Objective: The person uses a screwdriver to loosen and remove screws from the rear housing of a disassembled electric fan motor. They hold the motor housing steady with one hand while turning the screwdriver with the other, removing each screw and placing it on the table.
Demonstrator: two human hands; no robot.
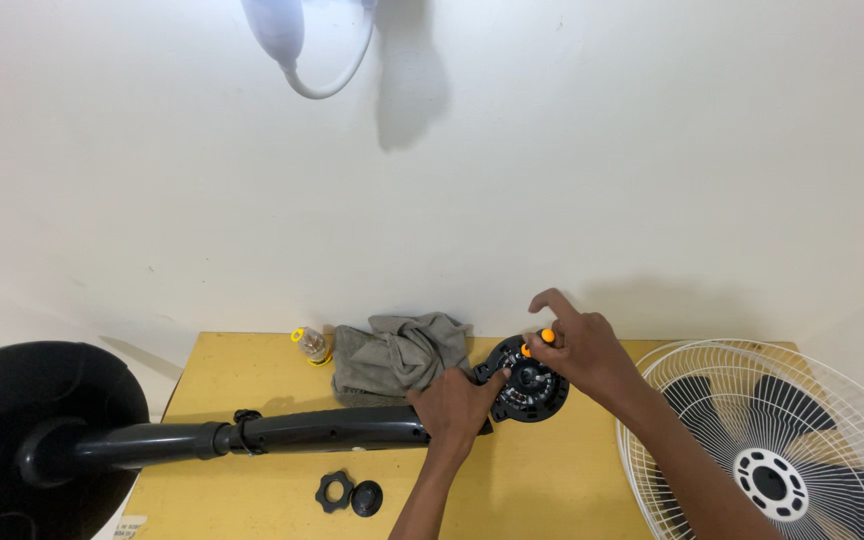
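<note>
Just right of the frame's centre, low down, the black motor housing (525,382) lay on the yellow table (252,360), joined to the dark fan pole (332,428) that ran leftward to the round black base (22,420) hanging over the table's left edge. The left hand (457,405) was clamped over the joint where pole met housing, pinning it down, while the right hand (582,350) closed on an orange-handled screwdriver (542,340) set against the housing's face. The housing looked stiff, hard plastic, probably weighty from the motor inside and liable to roll on its rounded body, so the neck by the pole seemed the surest place to grip; the smooth pole could slip in a loose grasp. A grey cloth (397,350) lay bunched just beside the housing toward the wall, with a small yellow-capped bottle (310,345) next to it. Near the lower edge sat a black lock nut (333,491) and a black cap (367,497), touching or nearly so. The white fan guard (752,440) with black blades filled the lower right, crowding that side; the freest room lay on the bare tabletop in front of the pole, lower centre.
</note>
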